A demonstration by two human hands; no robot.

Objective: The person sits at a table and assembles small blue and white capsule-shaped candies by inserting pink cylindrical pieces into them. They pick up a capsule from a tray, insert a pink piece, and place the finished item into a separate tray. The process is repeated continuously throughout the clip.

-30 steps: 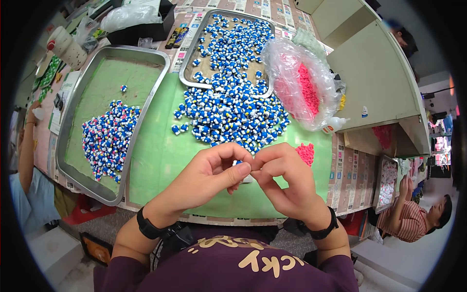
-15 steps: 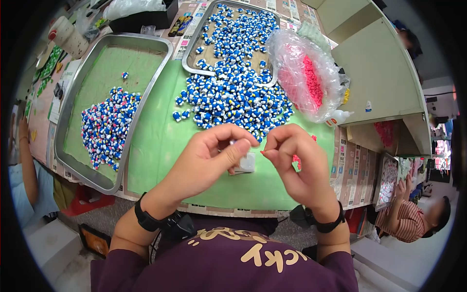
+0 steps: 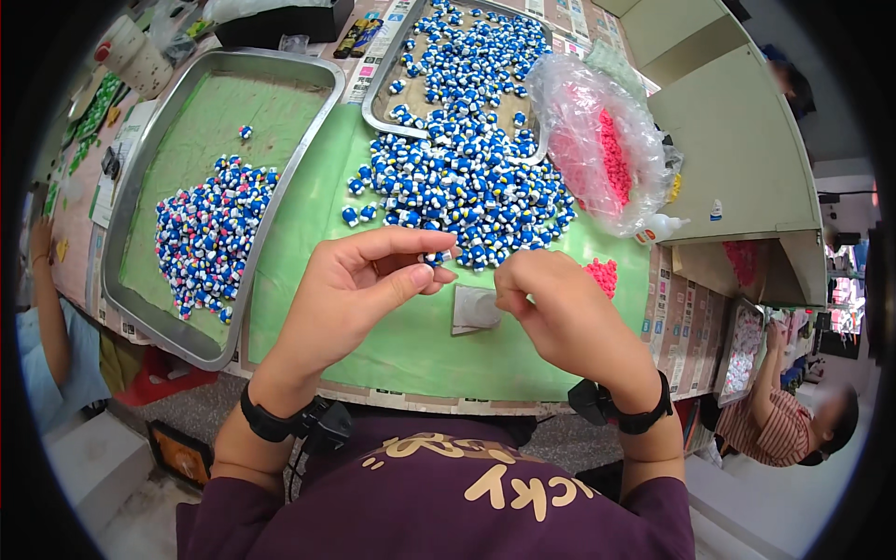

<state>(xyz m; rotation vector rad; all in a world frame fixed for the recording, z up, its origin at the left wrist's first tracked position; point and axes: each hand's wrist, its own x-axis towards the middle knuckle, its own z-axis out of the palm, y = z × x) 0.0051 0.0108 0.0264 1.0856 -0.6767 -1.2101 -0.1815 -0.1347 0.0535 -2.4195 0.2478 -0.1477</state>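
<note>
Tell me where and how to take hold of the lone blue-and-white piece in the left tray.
Pinch the lone piece across its rounded sides, thumb against fingertip, coming from above. It is small and lies apart from the heap, so its sides look free, while the raised rim of the tray would likely hinder a low approach.

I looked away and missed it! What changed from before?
The left hand moved left, away from the right hand, still holding a blue piece. The right hand dipped by the white block; I can't see whether it holds anything. The left tray and pink pile stayed put.
</note>
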